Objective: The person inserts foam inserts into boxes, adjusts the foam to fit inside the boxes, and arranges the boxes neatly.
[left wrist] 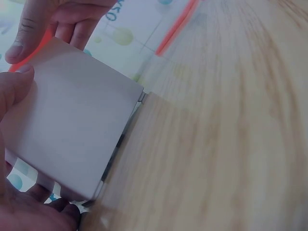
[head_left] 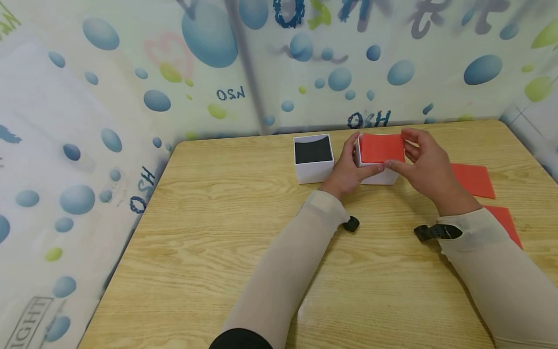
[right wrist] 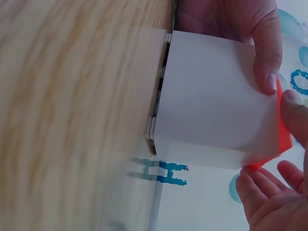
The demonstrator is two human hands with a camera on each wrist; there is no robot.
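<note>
A small white box (head_left: pixel 378 180) stands near the back edge of the table with a red sheet (head_left: pixel 382 148) lying over its open top. My left hand (head_left: pixel 346 170) grips this box from the left, its thumb on the front face and its fingers along the side. On the right, my right hand (head_left: pixel 429 167) holds the red sheet at its edges, thumb at the front rim and fingers at the far right corner. In the right wrist view, red material (right wrist: pixel 284 127) shows along the rim of the box (right wrist: pixel 216 91), between the two thumbs.
A second white box (head_left: pixel 315 173) with a black lining or sheet (head_left: pixel 313 151) in its top stands just left of my left hand. Beside my right forearm lie two red sheets, a farther one (head_left: pixel 474 180) and a nearer one (head_left: pixel 503 222). A patterned wall covering (head_left: pixel 305 97) rises behind the table.
</note>
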